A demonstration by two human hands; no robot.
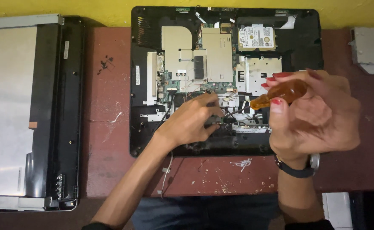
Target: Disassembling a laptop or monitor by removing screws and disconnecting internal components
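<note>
Both hands work over an opened computer chassis (225,81) lying flat on a reddish tabletop (110,127). Left hand (191,121) reaches in from 7 o'clock, its fingers pinched narrow on small wires (221,121) near the lower middle of the chassis. Right hand (314,113) hovers at 3 o'clock from the left, closed around the amber handle of a screwdriver (280,94); the shaft slants down toward 8 o'clock, and its tip sits just beside the left fingertips. A dark watch (299,167) circles the right wrist.

Inside the chassis, metal shield plates (197,55) cover the boards at 12 o'clock from the left hand, and a hard drive (257,38) sits at 1 o'clock, near the top edge. A detached screen panel (25,110) lies at 9 o'clock, well apart from the chassis. A few loose screws (105,64) rest between the two. A grey metal bracket (372,49) lies at the far upper right.
</note>
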